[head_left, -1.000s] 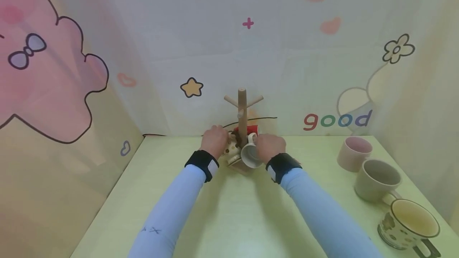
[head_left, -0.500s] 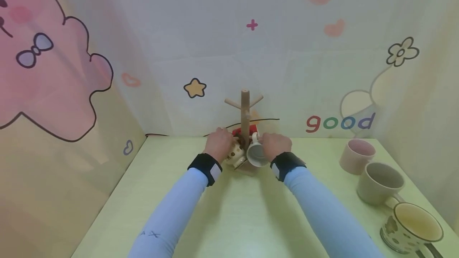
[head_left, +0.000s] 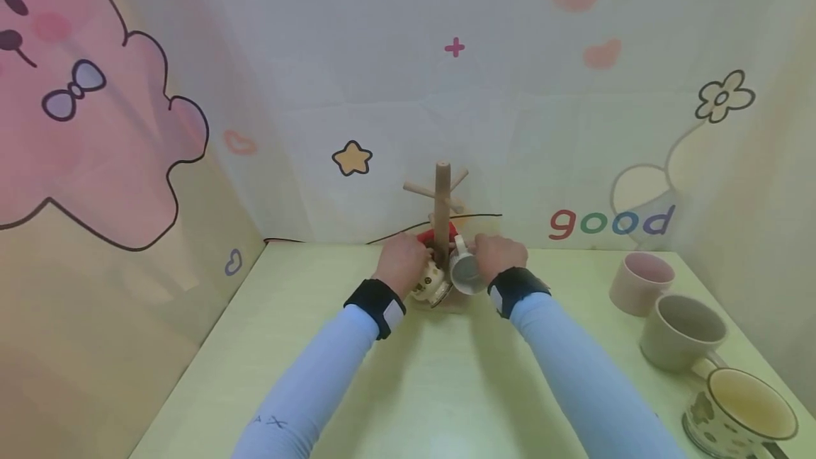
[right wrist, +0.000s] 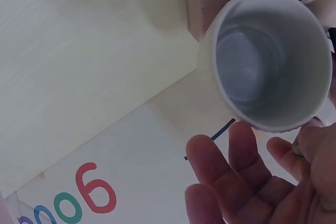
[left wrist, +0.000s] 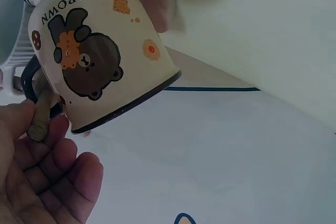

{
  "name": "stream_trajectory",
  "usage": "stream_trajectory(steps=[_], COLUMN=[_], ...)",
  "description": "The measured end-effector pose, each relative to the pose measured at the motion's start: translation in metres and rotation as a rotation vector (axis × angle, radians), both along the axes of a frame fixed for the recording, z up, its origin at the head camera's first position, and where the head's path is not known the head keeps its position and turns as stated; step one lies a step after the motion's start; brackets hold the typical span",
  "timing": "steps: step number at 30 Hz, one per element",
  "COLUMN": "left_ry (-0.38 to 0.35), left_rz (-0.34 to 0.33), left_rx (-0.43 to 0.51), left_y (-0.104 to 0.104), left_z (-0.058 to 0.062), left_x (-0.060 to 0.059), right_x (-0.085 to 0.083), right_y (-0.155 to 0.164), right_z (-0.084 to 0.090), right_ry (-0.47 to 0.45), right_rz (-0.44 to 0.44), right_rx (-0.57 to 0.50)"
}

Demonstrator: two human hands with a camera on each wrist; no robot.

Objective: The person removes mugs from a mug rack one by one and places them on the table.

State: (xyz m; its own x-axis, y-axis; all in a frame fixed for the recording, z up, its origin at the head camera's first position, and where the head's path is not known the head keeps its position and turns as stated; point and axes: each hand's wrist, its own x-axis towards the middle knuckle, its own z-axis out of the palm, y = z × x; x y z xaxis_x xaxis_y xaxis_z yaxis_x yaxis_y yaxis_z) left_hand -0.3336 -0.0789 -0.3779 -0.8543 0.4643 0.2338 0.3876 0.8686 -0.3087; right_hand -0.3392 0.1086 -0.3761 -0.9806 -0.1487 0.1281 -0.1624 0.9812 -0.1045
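Observation:
A wooden mug tree (head_left: 443, 197) stands at the back of the table. My left hand (head_left: 403, 261) pinches the end of a lower peg (left wrist: 38, 128) between thumb and index finger. On that peg hangs a cream mug (left wrist: 100, 51) with a brown bear print, upside down in the left wrist view. My right hand (head_left: 501, 257) pinches the tip of another lower peg (right wrist: 297, 147). From it a white mug (right wrist: 273, 61) hangs by its handle, its grey inside showing. Behind the post, a red mug (head_left: 452, 231) is partly hidden.
At the right edge of the table (head_left: 433, 402) stand a pink mug (head_left: 637, 289), a grey mug (head_left: 678, 335) and a cream patterned mug (head_left: 733, 416) in a row. A printed cloth wall (head_left: 357, 76) rises close behind the tree.
The mug tree has turned between my hands: its front upper peg swung right, and the cream mug came round toward the front. Both hands keep their hold. The head view shifted slightly.

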Motion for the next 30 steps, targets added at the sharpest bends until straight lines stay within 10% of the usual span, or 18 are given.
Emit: stream_trajectory(steps=[30], left_ry=[-0.087], left_rz=[-0.039], left_rx=[-0.064], left_y=[0.013], left_z=[0.007], left_x=[0.005], right_x=[0.012], right_y=[0.017], right_z=[0.003], right_ry=[-0.002], right_rz=[-0.016], right_rx=[0.017])
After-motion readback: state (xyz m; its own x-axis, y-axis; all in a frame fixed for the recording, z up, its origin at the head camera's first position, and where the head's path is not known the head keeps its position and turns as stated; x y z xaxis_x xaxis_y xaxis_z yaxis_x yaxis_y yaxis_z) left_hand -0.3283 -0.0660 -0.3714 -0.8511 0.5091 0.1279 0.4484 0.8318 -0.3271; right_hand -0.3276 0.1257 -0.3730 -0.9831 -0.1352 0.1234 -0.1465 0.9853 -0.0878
